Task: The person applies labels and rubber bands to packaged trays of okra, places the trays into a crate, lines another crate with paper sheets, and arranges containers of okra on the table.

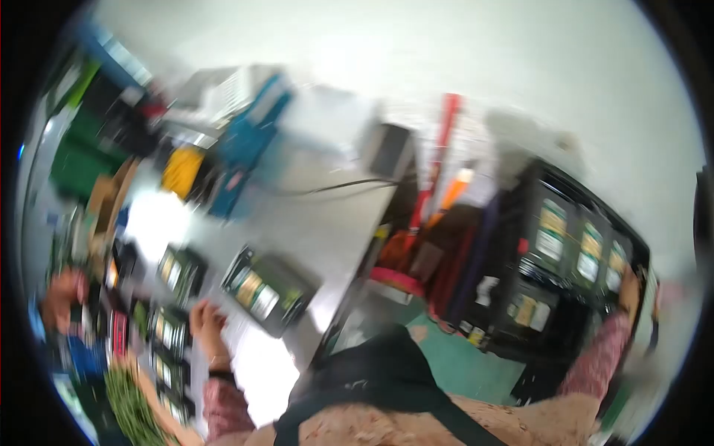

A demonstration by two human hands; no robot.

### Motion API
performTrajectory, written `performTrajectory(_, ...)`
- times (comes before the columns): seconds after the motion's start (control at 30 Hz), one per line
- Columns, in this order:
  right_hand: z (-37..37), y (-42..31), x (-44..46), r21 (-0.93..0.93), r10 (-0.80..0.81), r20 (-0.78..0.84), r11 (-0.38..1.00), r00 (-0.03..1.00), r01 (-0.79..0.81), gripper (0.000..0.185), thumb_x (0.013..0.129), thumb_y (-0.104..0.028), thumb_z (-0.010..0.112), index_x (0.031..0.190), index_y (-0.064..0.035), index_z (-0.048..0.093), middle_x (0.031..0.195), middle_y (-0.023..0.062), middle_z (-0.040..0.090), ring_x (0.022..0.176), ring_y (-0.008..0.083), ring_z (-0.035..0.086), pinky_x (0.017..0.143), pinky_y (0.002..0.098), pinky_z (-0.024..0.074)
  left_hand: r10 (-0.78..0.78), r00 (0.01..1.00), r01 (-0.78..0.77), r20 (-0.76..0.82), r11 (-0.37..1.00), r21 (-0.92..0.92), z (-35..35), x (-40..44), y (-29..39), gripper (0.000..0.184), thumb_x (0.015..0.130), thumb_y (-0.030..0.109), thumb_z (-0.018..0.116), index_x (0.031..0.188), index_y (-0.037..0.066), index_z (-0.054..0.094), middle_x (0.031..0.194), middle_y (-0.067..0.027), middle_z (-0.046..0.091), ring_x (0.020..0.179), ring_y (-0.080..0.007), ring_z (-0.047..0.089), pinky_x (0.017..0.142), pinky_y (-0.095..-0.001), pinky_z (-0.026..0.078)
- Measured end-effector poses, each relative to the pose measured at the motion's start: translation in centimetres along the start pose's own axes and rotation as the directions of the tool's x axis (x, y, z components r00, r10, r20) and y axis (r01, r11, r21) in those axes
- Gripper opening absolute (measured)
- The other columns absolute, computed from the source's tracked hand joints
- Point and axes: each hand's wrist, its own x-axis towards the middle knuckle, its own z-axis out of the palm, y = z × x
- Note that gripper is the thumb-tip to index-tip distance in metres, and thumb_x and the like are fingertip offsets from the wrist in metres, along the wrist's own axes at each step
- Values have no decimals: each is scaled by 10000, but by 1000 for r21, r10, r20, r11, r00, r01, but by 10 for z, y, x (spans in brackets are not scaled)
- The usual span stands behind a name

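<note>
Table: smooth metal, strong glare. Pack on it: glossy plastic, paper-like label. Crate: black plastic, slight sheen. Apron: dark matt cloth. Right sleeve: patterned cloth. Box, far left: matt brown cardboard. Wall: smooth, blurred.

Head-worn, near above the apron beside the worktop; facing forward and down across it, tilted, slightly blurred; wide and dark-rimmed, reaching past the worktop to the crate on its right.
</note>
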Motion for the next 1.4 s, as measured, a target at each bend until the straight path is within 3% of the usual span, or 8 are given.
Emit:
performTrajectory(0.1, -2, -2, 55, 418, 293, -374, 900, 880, -122, 503, 992, -398, 445, 1230, 20, 589, 1172, 246, 617, 1103, 373, 578, 962, 393, 444, -131, 991, 130, -12, 991, -41, -18, -10, -35, 216, 926, 208, 564, 1098, 78, 568, 873, -62, 622, 635, -144, 619, 519, -246, 460)
performTrajectory(0.27, -177, -268, 20, 882, -284, -357, 211, 890, 421, 412, 1021, -303, 438, 1267, 3, 563, 1183, 149, 628, 997, 180, 617, 882, 317, 486, -399, 916, 401, 49, 915, -50, 2, -27, -69, 438, 933, 419, 567, 1141, 36, 519, 990, -95, 595, 687, -162, 624, 514, -261, 473)
performTrajectory(0.5, -265, -616, -171, 818, -980, -198, -155, 18, 554, 354, 937, -303, 580, 1137, -13, 617, 999, 139, 675, 901, 224, 651, 796, 329, 501, -260, 960, 270, 101, 958, -97, 35, -30, -81, 532, 805, 412, 738, 932, -44, 494, 764, -114, 564, 540, -181, 596, 390, -307, 506)
performTrajectory(0.67, -189, -745, -328, 966, -978, 188, 167, -91, 198, 478, 900, -436, 597, 1043, 19, 583, 891, 195, 625, 821, 241, 627, 692, 370, 495, -96, 995, 96, 1, 993, -69, 42, -26, -119, 513, 767, 442, 777, 813, 8, 508, 736, -58, 530, 646, -139, 485, 565, -303, 429)
performTrajectory(0.77, -156, -755, -381, 770, -994, -82, -15, 76, 637, 509, 903, -439, 598, 1004, 59, 572, 847, 112, 624, 833, 193, 602, 714, 351, 478, -132, 990, 133, -55, 991, 10, 32, -32, -124, 426, 797, 370, 770, 821, 34, 509, 723, 2, 502, 656, -106, 480, 569, -275, 423)
performTrajectory(1.03, -233, -761, -432, 955, -855, 264, 298, -446, -6, 390, 957, -343, 574, 1134, 2, 610, 1015, 60, 647, 734, 115, 621, 618, 248, 493, -321, 947, 241, 11, 688, -685, -82, -80, -100, 184, 872, 99, 639, 884, 85, 456, 835, 5, 510, 748, -86, 536, 660, -249, 479)
performTrajectory(1.2, -321, -906, -393, 809, -825, -563, -538, 52, 235, 117, 898, -99, 577, 889, -6, 649, 766, 32, 652, 681, 106, 622, 577, 254, 483, -323, 935, 143, -147, 722, -677, -152, -122, -86, 262, 879, 122, 566, 1107, 17, 489, 1018, -97, 616, 888, -169, 644, 741, -290, 527)
performTrajectory(1.4, -334, -1028, -341, 321, -657, -732, -99, 181, 942, 177, 827, -249, 626, 834, -77, 669, 793, 126, 677, 804, 336, 651, 707, 482, 456, -361, 860, 7, -360, 715, -699, -175, -155, -94, 250, 848, 52, 530, 1090, -5, 514, 1023, -105, 631, 883, -168, 631, 789, -280, 512)
